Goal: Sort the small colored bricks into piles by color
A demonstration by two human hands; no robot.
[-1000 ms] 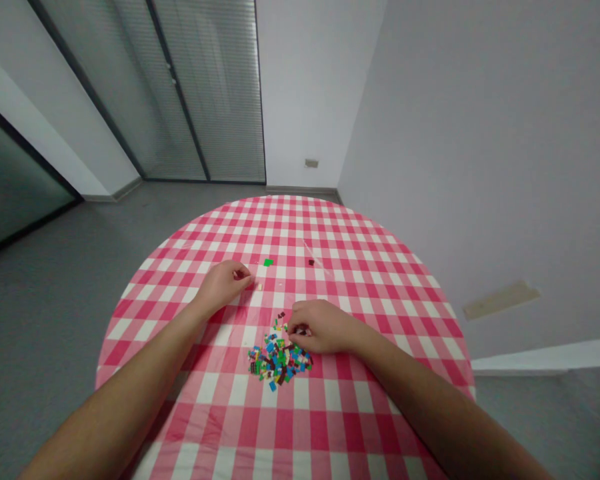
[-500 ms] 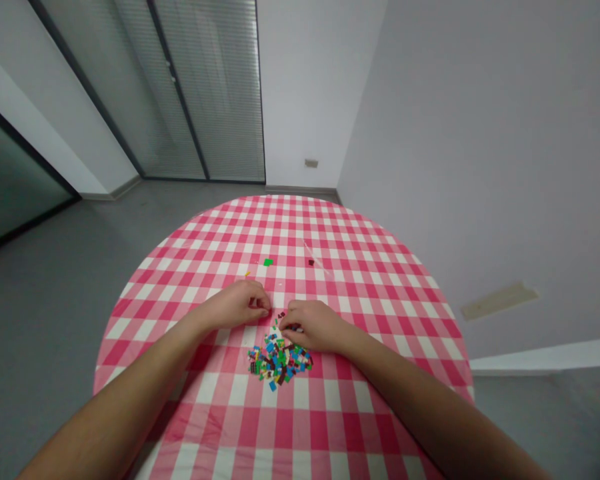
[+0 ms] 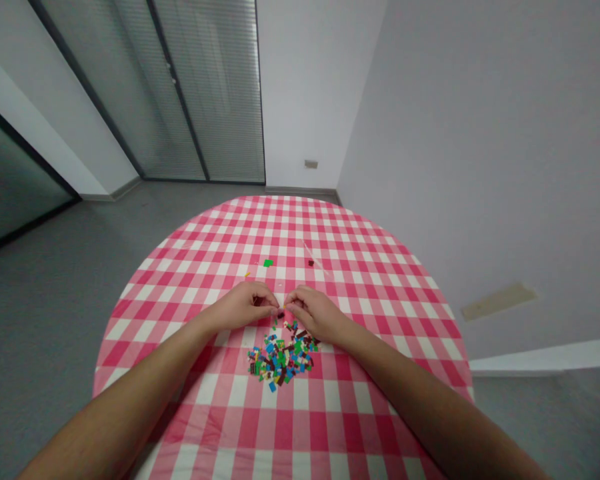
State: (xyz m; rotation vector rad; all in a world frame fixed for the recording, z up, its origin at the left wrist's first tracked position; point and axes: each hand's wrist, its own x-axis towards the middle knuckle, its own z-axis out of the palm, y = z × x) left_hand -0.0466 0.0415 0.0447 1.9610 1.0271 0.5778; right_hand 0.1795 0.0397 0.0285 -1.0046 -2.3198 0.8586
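A pile of small coloured building bricks (image 3: 281,353) lies on a round table with a red-and-white checked cloth (image 3: 330,413). My left hand (image 3: 247,305) and my right hand (image 3: 313,312) meet just beyond the pile, fingertips nearly touching. Both hands are pinched. A tiny dark brick (image 3: 280,313) sits between the fingertips; which hand grips it I cannot make out.
A green brick (image 3: 268,263), a small dark brick (image 3: 311,263) and a tiny yellow piece (image 3: 247,273) lie apart farther out on the cloth. Grey floor surrounds the table, a white wall stands to the right, and glass doors with blinds are behind.
My left hand moved from the far left inward to the pile's far edge. My right hand lifted off the pile and moved up to meet it.
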